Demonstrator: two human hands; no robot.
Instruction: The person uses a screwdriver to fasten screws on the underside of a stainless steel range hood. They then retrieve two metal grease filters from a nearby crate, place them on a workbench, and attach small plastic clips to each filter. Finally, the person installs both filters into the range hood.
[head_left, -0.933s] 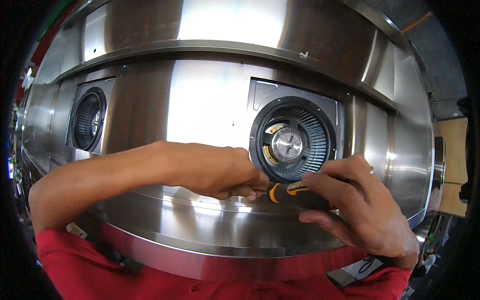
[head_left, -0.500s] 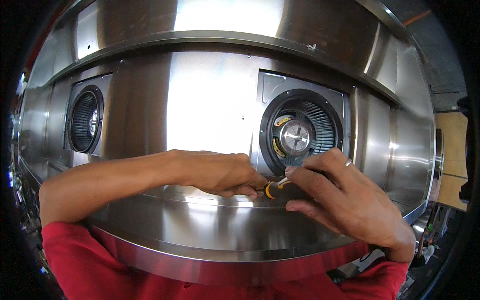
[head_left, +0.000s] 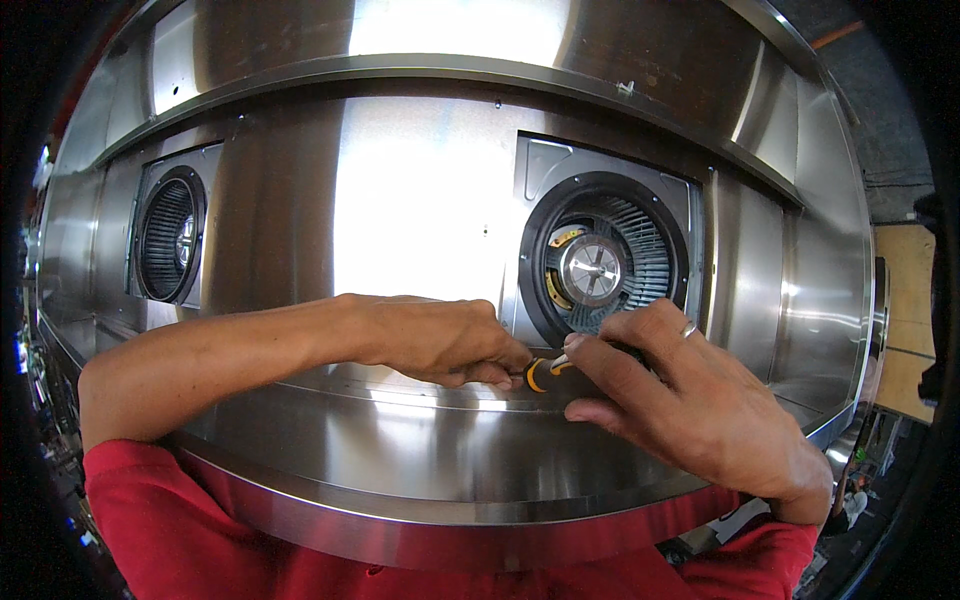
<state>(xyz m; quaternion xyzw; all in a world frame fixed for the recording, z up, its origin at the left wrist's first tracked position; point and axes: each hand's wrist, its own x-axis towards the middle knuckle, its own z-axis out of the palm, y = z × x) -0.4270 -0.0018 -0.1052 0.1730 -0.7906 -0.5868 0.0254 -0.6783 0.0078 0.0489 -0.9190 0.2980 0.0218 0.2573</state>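
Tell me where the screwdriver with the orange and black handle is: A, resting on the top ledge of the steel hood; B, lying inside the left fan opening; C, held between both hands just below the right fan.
C: the screwdriver sits between the left hand and right hand, just under the right fan.

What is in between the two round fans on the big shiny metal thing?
Between the left fan and the right fan the head view shows only a bare, shiny steel panel. The hands meet lower down.
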